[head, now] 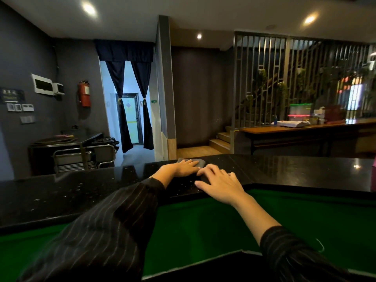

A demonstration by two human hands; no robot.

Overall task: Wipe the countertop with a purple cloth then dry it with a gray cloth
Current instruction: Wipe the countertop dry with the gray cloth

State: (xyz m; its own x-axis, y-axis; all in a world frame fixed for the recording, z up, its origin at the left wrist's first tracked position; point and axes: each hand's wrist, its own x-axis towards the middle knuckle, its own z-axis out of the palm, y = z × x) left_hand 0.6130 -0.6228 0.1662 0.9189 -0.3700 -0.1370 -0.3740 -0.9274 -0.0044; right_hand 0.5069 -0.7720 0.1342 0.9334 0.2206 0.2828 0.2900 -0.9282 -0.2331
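Observation:
A black speckled countertop [81,190] bends around a corner in front of me. A folded gray cloth [200,162] lies on it near the far edge at the corner. My left hand [183,167] lies flat on the cloth, fingers together, pressing it onto the stone. My right hand [219,183] rests beside it on the counter with fingers spread, its fingertips at the cloth's near edge. A sliver of pink-purple [374,176] shows at the right frame edge; I cannot tell whether it is the purple cloth.
A green lower surface [203,231] lies below the counter's near edge. Beyond the counter stand a metal cart [81,155] at the left, steps [219,141] in the middle, and a wooden table [295,129] with plastic containers at the right.

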